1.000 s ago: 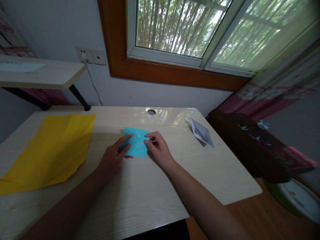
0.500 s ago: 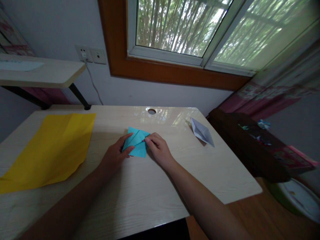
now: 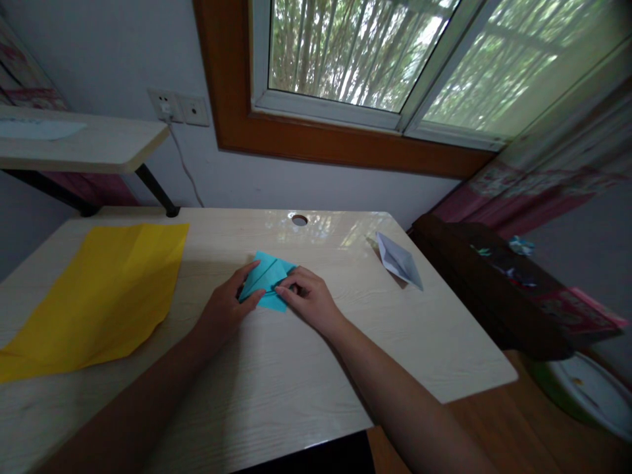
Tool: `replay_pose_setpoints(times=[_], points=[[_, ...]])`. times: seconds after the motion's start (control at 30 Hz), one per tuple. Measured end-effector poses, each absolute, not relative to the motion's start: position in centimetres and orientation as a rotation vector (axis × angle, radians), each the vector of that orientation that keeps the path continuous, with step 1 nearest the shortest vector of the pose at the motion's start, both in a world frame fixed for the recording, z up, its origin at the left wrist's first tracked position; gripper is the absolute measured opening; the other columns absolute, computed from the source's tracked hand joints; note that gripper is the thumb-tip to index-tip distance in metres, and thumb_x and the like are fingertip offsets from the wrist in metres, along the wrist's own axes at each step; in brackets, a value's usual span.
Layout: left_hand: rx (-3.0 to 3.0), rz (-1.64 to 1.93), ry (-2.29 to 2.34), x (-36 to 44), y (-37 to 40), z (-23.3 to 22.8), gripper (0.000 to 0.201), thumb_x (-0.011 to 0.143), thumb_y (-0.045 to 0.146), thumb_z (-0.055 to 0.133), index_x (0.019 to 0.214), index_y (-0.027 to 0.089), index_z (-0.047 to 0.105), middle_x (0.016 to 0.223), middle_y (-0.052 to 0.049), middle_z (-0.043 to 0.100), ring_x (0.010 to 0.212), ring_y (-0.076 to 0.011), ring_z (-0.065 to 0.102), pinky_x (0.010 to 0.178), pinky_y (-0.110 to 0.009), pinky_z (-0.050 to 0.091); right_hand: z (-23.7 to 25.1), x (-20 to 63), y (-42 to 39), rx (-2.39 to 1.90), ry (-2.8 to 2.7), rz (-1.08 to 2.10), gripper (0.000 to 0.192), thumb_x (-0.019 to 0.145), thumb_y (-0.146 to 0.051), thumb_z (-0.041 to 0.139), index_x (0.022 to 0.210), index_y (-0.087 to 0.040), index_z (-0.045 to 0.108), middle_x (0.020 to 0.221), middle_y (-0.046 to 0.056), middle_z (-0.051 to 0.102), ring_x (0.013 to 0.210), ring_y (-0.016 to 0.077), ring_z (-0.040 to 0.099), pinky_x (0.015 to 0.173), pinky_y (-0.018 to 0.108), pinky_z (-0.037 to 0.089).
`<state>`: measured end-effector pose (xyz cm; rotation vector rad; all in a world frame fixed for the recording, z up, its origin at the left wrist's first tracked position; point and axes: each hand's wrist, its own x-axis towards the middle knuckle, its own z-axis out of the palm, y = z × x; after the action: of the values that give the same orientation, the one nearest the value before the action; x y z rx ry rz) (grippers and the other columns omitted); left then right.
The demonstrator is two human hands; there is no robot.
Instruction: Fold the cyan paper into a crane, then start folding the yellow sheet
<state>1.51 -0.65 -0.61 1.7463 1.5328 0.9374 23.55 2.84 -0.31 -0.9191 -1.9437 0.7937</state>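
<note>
Fingers [image 3: 284, 290] hide teal paper's [image 3: 266, 275] edge

I see only part of the folded blue paper [image 3: 266, 276]: the left hand [image 3: 224, 309] covers its near left corner, and the right hand [image 3: 309, 299] covers its near right edge. The fingertips pressing there hide the crease beneath them, so I cannot tell how many layers lie folded. The yellow sheet [image 3: 99, 296] runs off the left edge of the view. Both forearms are cut by the lower edge. The white folded paper [image 3: 399, 261] is too small for me to tell its form. The green-rimmed bowl [image 3: 587, 395] at lower right is blurred and cut off.
</note>
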Motion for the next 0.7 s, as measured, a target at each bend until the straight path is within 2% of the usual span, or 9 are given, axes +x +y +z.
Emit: replay_pose_setpoints(times=[0.1, 0.2, 0.3, 0.43, 0.63, 0.7], points=[[1.726, 0.963, 1.501, 1.52, -0.66, -0.73, 0.065, 0.092, 0.051, 0.060, 0.149, 0.024, 0.048, 0.135, -0.012, 0.066, 0.089, -0.0233, 0.073, 0.072, -0.031, 0.058, -0.43, 23.58, 2.83, -0.896, -1.983, 0.797, 0.013, 0.091, -0.033, 0.071, 0.085, -0.022, 0.073, 0.078, 0.001, 0.060, 0.072, 0.0153, 0.056, 0.066, 0.029, 0.044], [1.723, 0.966, 1.478, 1.52, -0.69, -0.79, 0.063, 0.093, 0.052, 0.058, 0.149, 0.025, 0.048, 0.142, -0.012, 0.063, 0.081, -0.0206, 0.074, 0.069, -0.029, 0.058, -0.54, 23.61, 2.81, -0.877, -2.003, 0.810, 0.008, 0.090, -0.029, 0.073, 0.087, -0.023, 0.073, 0.080, 0.001, 0.061, 0.072, 0.0149, 0.056, 0.066, 0.028, 0.044], [1.728, 0.961, 1.477, 1.56, -0.68, -0.76, 0.062, 0.094, 0.050, 0.058, 0.149, 0.024, 0.049, 0.128, -0.010, 0.071, 0.068, -0.0178, 0.073, 0.068, -0.030, 0.058, -0.69, 23.65, 2.80, -0.855, -2.037, 0.783, 0.003, 0.089, -0.022, 0.070, 0.089, -0.023, 0.073, 0.083, 0.002, 0.061, 0.074, 0.0149, 0.057, 0.066, 0.028, 0.045], [1.721, 0.944, 1.487, 1.59, -0.59, -0.67, 0.059, 0.094, 0.049, 0.059, 0.147, 0.024, 0.051, 0.111, -0.006, 0.076, 0.066, -0.0182, 0.074, 0.070, -0.031, 0.058, -0.97, 23.67, 2.81, -0.809, -2.091, 0.703, 0.017, 0.083, -0.010, 0.068, 0.093, -0.022, 0.074, 0.087, 0.003, 0.062, 0.077, 0.0154, 0.059, 0.068, 0.028, 0.047], [1.675, 0.936, 1.421, 1.44, -0.60, -0.71, 0.062, 0.091, 0.048, 0.065, 0.146, 0.023, 0.051, 0.104, -0.006, 0.076, 0.074, -0.0204, 0.075, 0.071, -0.032, 0.060, -1.20, 23.68, 2.96, -0.858, -2.106, 0.613, 0.003, 0.089, -0.019, 0.072, 0.088, -0.022, 0.073, 0.085, 0.003, 0.062, 0.080, 0.0164, 0.061, 0.070, 0.028, 0.047], [1.623, 0.964, 1.383, 1.39, -0.58, -0.83, 0.063, 0.089, 0.047, 0.068, 0.146, 0.023, 0.052, 0.103, -0.006, 0.075, 0.076, -0.0207, 0.075, 0.072, -0.032, 0.060, -1.17, 23.72, 3.03, -0.868, -2.095, 0.592, 0.004, 0.091, -0.022, 0.071, 0.088, -0.022, 0.073, 0.085, 0.003, 0.062, 0.080, 0.0163, 0.061, 0.070, 0.028, 0.047]])
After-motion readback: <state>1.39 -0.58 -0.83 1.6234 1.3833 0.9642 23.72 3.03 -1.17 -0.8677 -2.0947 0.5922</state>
